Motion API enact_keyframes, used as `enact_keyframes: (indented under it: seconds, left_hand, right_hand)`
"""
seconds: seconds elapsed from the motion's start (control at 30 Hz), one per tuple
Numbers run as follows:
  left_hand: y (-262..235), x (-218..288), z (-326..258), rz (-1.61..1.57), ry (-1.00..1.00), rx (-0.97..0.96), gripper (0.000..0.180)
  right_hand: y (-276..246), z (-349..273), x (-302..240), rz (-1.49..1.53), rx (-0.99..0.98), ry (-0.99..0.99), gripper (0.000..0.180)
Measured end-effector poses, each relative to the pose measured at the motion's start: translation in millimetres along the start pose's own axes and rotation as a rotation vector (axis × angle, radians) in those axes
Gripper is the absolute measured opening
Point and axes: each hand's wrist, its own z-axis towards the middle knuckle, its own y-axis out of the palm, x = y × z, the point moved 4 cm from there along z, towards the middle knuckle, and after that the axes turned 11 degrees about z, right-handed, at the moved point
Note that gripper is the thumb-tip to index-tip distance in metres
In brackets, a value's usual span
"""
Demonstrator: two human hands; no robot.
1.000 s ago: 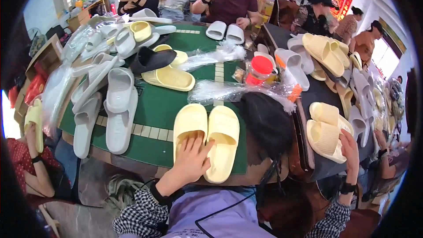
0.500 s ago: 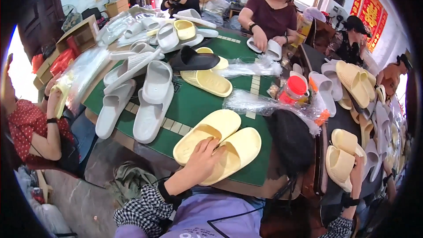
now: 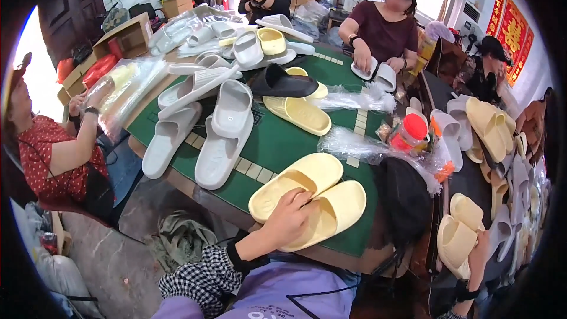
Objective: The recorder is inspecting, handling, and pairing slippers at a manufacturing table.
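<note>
The left hand (image 3: 287,220) lies curled over the heel ends of a pair of pale yellow slides (image 3: 310,201), fingers bent across the seam where the two touch, pressing rather than enclosing; the sleeve behind it is black-and-white check with a dark ribbed cuff; the right hand (image 3: 478,248), low at the right edge, grips the edge of another pale yellow slide (image 3: 456,242), fingers wrapped on it; the pair sits at the near edge of the green felt surface (image 3: 277,142), which carries a band of small cream tiles; the slides look like smooth moulded foam, thick-soled, rounded, with a broad arched strap; just beyond them lies a crinkled clear plastic bag (image 3: 372,147) beside a red-lidded jar (image 3: 410,133); to the left are long matte grey slides (image 3: 221,142), further off a single black slide (image 3: 282,84) resting on a yellow one (image 3: 301,113); compared with half a second ago the pair appears turned more diagonally and further right in view, the left hand still upon it.
</note>
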Motion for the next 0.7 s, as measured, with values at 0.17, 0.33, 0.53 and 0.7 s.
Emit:
enact_keyframes:
  seconds: [0.17,0.33,0.53,0.7]
  left_hand:
    - [-8.2,8.1,0.8,-0.007,0.046,0.028,0.043]
    - [-26.3,11.1,8.3,-0.039,0.046,0.074,0.042]
    - [-74.0,-10.9,13.8,0.068,-0.042,0.172,0.043]
    - [-129.4,-46.6,12.0,0.056,-0.159,0.431,0.038]
  right_hand:
    - [10.4,-7.9,16.4,0.082,0.036,-0.017,0.030]
    - [20.8,-15.7,18.3,0.347,0.054,0.076,0.034]
    - [30.9,-21.5,25.0,0.291,0.189,0.040,0.036]
    - [41.2,-20.8,68.6,0.350,0.202,0.108,0.037]
